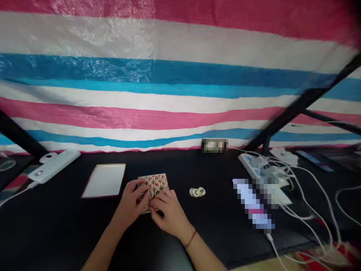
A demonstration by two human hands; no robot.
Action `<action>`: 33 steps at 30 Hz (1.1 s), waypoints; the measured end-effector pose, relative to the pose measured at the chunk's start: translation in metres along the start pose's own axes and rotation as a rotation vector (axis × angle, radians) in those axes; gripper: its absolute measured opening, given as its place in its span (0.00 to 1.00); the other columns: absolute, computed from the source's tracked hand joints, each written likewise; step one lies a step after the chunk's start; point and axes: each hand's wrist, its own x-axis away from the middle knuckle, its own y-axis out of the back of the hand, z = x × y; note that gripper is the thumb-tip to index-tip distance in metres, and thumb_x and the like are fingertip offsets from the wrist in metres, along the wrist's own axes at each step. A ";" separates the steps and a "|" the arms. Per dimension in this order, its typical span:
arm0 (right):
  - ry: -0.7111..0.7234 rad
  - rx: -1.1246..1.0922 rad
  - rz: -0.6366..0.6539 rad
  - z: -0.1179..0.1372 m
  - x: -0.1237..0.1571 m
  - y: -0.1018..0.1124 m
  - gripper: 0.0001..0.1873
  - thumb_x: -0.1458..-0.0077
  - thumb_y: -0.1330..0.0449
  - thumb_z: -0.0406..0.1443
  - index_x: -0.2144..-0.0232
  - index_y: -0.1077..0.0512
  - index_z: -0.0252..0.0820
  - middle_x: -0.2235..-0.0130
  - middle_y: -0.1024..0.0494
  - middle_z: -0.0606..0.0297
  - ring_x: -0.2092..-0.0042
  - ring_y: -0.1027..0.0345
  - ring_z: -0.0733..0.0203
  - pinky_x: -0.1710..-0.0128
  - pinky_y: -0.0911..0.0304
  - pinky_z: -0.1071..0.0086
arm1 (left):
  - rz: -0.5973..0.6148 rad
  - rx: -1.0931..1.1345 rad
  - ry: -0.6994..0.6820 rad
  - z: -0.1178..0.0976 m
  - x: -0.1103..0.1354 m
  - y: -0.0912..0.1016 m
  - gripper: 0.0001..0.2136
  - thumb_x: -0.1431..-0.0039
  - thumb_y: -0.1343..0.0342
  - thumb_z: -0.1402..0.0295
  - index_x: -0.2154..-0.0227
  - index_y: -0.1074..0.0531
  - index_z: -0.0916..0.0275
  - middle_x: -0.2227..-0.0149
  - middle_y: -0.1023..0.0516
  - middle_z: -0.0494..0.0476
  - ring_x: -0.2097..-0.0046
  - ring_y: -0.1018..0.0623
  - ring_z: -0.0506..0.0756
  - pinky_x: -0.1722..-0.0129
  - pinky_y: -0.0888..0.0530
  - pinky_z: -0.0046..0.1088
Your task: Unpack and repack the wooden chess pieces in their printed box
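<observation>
A shallow box [167, 178] holds rows of round Chinese chess pieces [156, 178], with red characters at the back and black ones nearer me. My left hand [132, 199] reaches over the box's left side, its thumb and fingers apart and touching pieces. At the front right corner is my right hand [169, 210], fingers curled against the pieces; whatever sits between its fingertips is hidden. To the right, a few loose Chinese chess pieces [196, 192] lie overlapping on the black table.
A box lid [104, 180], white inside, lies left of the box. Further left is a white device [56, 165] with a cable. On the right are a pixelated phone-like object [252, 203], a power strip [248, 163] and tangled white cables [307, 180]. A striped sheet [169, 116] hangs behind.
</observation>
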 end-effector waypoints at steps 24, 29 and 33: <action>-0.277 0.283 -0.088 -0.094 0.047 0.055 0.15 0.46 0.46 0.34 0.56 0.28 0.44 0.54 0.23 0.58 0.47 0.33 0.50 0.39 0.53 0.42 | 0.094 -0.157 -0.127 -0.013 0.002 -0.003 0.12 0.42 0.46 0.69 0.57 0.23 0.52 0.44 0.30 0.57 0.41 0.34 0.64 0.45 0.31 0.48; -0.251 0.307 -0.105 -0.098 0.053 0.058 0.14 0.44 0.46 0.34 0.56 0.27 0.43 0.55 0.22 0.57 0.48 0.31 0.50 0.40 0.51 0.42 | 0.079 -0.133 -0.102 -0.013 0.001 -0.002 0.12 0.42 0.46 0.68 0.57 0.24 0.53 0.44 0.29 0.57 0.41 0.33 0.64 0.45 0.31 0.47; -0.230 0.286 -0.102 -0.104 0.058 0.058 0.13 0.41 0.46 0.36 0.55 0.26 0.43 0.56 0.21 0.57 0.50 0.29 0.51 0.41 0.47 0.42 | 0.074 -0.131 -0.109 -0.013 0.001 -0.003 0.12 0.41 0.47 0.68 0.57 0.24 0.53 0.45 0.29 0.57 0.41 0.33 0.64 0.46 0.30 0.47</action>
